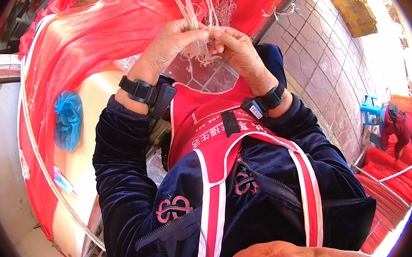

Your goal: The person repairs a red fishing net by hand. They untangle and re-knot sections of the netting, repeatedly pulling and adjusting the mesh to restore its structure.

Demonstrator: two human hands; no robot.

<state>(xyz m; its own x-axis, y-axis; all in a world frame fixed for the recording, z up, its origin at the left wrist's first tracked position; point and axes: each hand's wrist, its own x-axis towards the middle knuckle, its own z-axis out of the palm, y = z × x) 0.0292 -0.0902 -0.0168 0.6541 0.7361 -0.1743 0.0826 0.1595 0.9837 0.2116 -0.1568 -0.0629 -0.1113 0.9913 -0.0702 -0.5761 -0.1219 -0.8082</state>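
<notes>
A bundle of thin whitish strands (185, 3) hangs down from the top of the view, with frayed, curly ends (202, 57) dangling below my fingers. My left hand (173, 42) is closed around the bundle, thumb pointing toward the right. Thumb and fingers of my right hand (238, 50) pinch the strands right beside it, and the two thumb tips almost meet. What lies exactly between the fingertips is too small to make out. Behind the strands spreads sheer red netting (99, 33). Both wrists carry black straps with small devices.
Red netting drapes over a curved pale rim (40, 154) at left, near a crumpled blue plastic bag (68, 120). A metal pole (283, 8) runs at upper right. On the tiled floor (305, 50) lie a taped cardboard piece (353, 10) and a blue stool (370, 110), with another person (397, 127) beside it.
</notes>
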